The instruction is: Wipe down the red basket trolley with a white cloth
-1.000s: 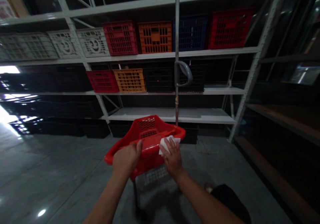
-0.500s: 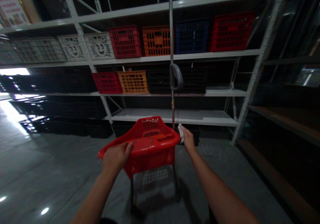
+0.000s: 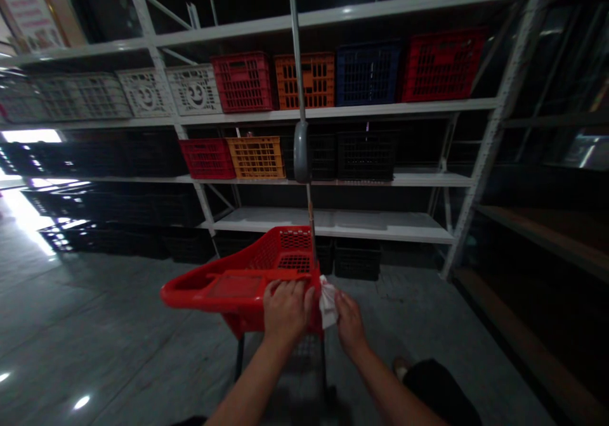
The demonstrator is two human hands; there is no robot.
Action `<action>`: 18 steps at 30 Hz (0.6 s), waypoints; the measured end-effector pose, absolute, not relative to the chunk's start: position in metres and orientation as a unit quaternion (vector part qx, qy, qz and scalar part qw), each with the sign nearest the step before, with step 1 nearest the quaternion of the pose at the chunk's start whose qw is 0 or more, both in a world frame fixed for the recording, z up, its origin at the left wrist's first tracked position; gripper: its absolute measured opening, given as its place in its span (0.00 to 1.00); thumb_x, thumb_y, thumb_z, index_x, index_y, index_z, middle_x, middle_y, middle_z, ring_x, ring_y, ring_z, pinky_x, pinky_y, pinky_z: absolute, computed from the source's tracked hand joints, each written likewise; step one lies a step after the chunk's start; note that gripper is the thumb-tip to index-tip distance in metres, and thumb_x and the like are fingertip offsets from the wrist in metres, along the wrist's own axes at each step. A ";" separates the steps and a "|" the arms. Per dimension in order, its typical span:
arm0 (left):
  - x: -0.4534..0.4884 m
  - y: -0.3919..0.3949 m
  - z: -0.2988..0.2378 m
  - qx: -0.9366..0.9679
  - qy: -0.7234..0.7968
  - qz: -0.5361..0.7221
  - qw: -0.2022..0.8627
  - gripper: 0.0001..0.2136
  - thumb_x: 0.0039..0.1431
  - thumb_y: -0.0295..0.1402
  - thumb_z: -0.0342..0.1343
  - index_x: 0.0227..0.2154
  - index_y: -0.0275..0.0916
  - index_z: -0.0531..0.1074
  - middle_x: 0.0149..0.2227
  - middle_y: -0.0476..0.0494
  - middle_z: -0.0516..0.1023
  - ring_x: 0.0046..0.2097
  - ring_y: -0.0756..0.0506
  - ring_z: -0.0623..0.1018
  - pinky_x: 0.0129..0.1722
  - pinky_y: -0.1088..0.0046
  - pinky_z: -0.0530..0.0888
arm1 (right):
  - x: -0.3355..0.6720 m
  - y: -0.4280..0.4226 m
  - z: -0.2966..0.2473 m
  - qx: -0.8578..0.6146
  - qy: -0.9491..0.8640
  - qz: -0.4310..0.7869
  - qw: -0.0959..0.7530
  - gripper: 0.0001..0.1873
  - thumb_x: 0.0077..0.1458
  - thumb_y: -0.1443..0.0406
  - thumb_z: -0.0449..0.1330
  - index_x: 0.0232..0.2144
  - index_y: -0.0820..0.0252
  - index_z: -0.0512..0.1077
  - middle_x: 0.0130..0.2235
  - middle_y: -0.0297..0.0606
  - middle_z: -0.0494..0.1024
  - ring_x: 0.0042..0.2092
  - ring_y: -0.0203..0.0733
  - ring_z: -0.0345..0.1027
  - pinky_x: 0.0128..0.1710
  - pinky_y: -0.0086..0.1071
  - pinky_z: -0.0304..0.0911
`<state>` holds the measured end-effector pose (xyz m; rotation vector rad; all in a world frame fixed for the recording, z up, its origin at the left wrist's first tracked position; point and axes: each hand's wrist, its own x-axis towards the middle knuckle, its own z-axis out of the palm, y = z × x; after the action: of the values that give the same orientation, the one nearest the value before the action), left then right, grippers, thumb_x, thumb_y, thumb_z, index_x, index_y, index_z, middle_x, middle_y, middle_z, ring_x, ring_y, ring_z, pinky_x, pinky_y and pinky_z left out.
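Note:
A red plastic shopping cart (image 3: 185, 294) on dark legs stands in front of me, turned a little to the left. My left hand (image 3: 287, 312) is wrapped over its rear rim, near the right end. Close beside it, my right hand (image 3: 351, 324) pinches a crumpled white cloth or tissue (image 3: 328, 305) against the cart's right rear corner. From that corner rises a thin metal pole (image 3: 297, 52). A grey handle-like piece (image 3: 301, 152) is fixed partway up the pole.
Behind the cart runs white metal shelving (image 3: 371, 224) with red, orange, blue, white and black crates, such as an orange crate (image 3: 305, 80). Dark shelves (image 3: 547, 229) stand on the right. A black crate (image 3: 356, 260) sits on the grey floor (image 3: 118, 324) below the shelving.
My left hand has shifted right along the cart's rim. The cart has swung round, bringing its pole to the left. My right hand with the white cloth has come lower and nearer.

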<state>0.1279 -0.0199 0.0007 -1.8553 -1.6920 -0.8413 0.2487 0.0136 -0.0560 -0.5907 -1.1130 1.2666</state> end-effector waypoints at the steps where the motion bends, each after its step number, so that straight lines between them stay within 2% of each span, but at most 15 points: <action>1: 0.124 -0.020 0.000 -0.681 -0.614 -0.311 0.249 0.12 0.58 0.36 0.44 0.31 0.40 0.72 0.31 0.45 0.77 0.37 0.45 0.73 0.47 0.60 0.60 | 0.253 0.011 -0.052 -0.257 -0.499 0.538 0.629 0.21 0.54 0.53 0.52 0.40 0.61 0.74 0.39 0.41 0.78 0.40 0.46 0.72 0.41 0.37 0.66; 4: 0.113 -0.022 -0.001 -0.688 -0.593 -0.320 0.268 0.11 0.58 0.33 0.44 0.28 0.40 0.72 0.29 0.47 0.77 0.34 0.46 0.73 0.45 0.62 0.60 | 0.258 0.018 -0.027 -0.220 -0.610 0.428 0.629 0.20 0.59 0.57 0.47 0.45 0.60 0.71 0.45 0.42 0.75 0.46 0.45 0.68 0.47 0.39 0.63; 7: 0.107 -0.021 -0.005 -0.690 -0.576 -0.331 0.288 0.11 0.57 0.31 0.44 0.28 0.39 0.72 0.27 0.47 0.76 0.33 0.47 0.73 0.43 0.64 0.61 | 0.252 0.039 -0.001 -0.131 -0.819 0.242 0.503 0.19 0.61 0.60 0.45 0.45 0.58 0.71 0.45 0.41 0.75 0.49 0.42 0.66 0.52 0.40 0.57; 9: 0.104 -0.020 -0.007 -0.690 -0.568 -0.337 0.297 0.10 0.57 0.31 0.45 0.28 0.39 0.71 0.27 0.47 0.76 0.32 0.47 0.73 0.43 0.64 0.61 | 0.246 0.054 0.008 -0.092 -0.900 0.130 0.406 0.20 0.61 0.61 0.42 0.42 0.60 0.72 0.39 0.41 0.77 0.44 0.40 0.69 0.49 0.38 0.60; 11: 0.101 -0.020 -0.009 -0.692 -0.564 -0.339 0.298 0.10 0.57 0.30 0.45 0.27 0.39 0.71 0.27 0.47 0.76 0.32 0.47 0.73 0.42 0.64 0.61 | 0.244 0.064 0.007 -0.076 -0.923 0.075 0.369 0.21 0.62 0.62 0.40 0.43 0.61 0.71 0.38 0.41 0.77 0.42 0.38 0.69 0.46 0.35 0.63; 13: 0.098 -0.019 -0.010 -0.696 -0.558 -0.341 0.295 0.10 0.56 0.30 0.45 0.26 0.39 0.71 0.26 0.48 0.76 0.32 0.47 0.73 0.42 0.64 0.61 | 0.248 0.069 -0.002 -0.065 -0.922 0.075 0.374 0.19 0.62 0.63 0.41 0.46 0.60 0.69 0.43 0.41 0.76 0.46 0.38 0.68 0.48 0.34 0.62; 15: 0.095 -0.019 -0.011 -0.698 -0.550 -0.350 0.295 0.10 0.56 0.30 0.45 0.25 0.40 0.70 0.26 0.48 0.76 0.32 0.47 0.72 0.42 0.65 0.62 | 0.255 0.071 -0.020 -0.074 -0.898 0.117 0.419 0.19 0.61 0.63 0.43 0.49 0.60 0.67 0.48 0.40 0.73 0.50 0.39 0.65 0.51 0.36 0.59; 18: 0.088 -0.018 -0.012 -0.693 -0.539 -0.370 0.303 0.11 0.56 0.30 0.45 0.23 0.40 0.70 0.24 0.49 0.75 0.31 0.48 0.72 0.42 0.65 0.62 | 0.266 0.073 -0.049 -0.198 -0.783 0.243 0.537 0.18 0.60 0.60 0.45 0.43 0.59 0.71 0.44 0.40 0.76 0.46 0.42 0.69 0.46 0.36 0.63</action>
<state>0.0877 -0.0182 -0.0119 -1.8378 -1.4278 -0.9819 0.2659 0.0729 -0.0490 -0.4719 -1.8642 0.5777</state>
